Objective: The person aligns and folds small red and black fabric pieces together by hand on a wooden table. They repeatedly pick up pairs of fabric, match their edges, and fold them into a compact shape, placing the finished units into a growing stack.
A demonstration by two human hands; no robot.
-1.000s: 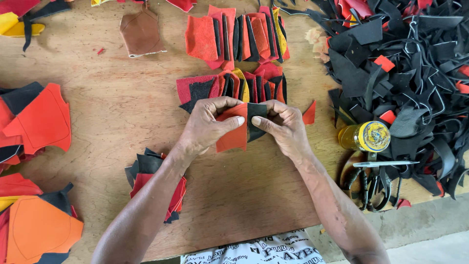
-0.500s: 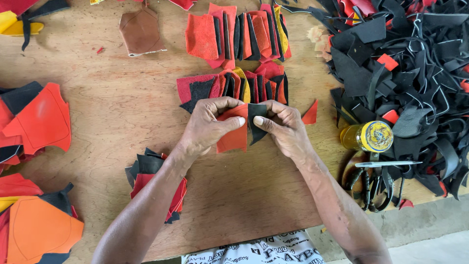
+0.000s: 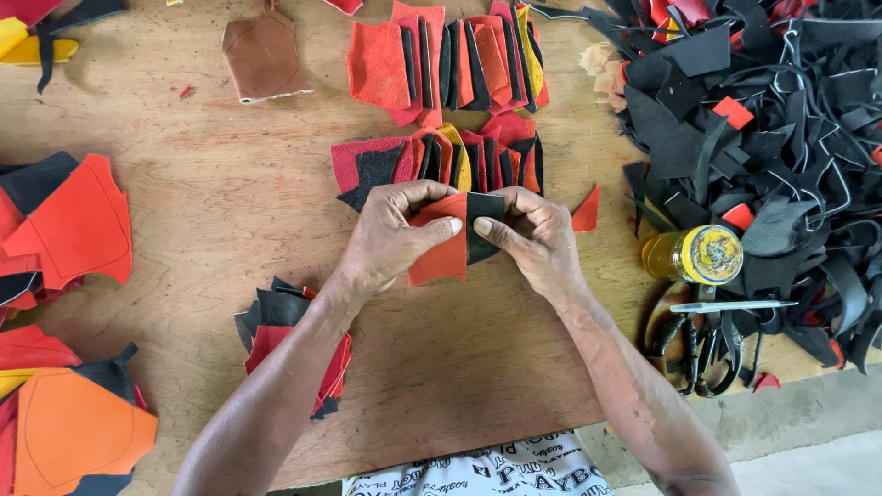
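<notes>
My left hand (image 3: 390, 241) and my right hand (image 3: 533, 241) meet over the middle of the wooden table (image 3: 220, 211). Together they pinch two overlapping leather pieces: an orange-red piece (image 3: 443, 257) on the left and a black piece (image 3: 484, 230) on the right. Both thumbs press on the seam where the pieces overlap. Just beyond my hands lies a fanned row of red, black and yellow pieces (image 3: 441, 161), and a second row (image 3: 450, 60) lies farther back.
A heap of black and red leather scraps (image 3: 763, 129) fills the right side. A small bottle with a yellow cap (image 3: 694, 255) and scissors (image 3: 726, 317) lie at the right. Stacks of orange and black pieces (image 3: 69, 230) lie left, another stack (image 3: 294, 335) under my left forearm, a brown piece (image 3: 262, 57) at the back.
My hands have stayed in place, with the thumbs shifting slightly along the overlap of the two pieces.
</notes>
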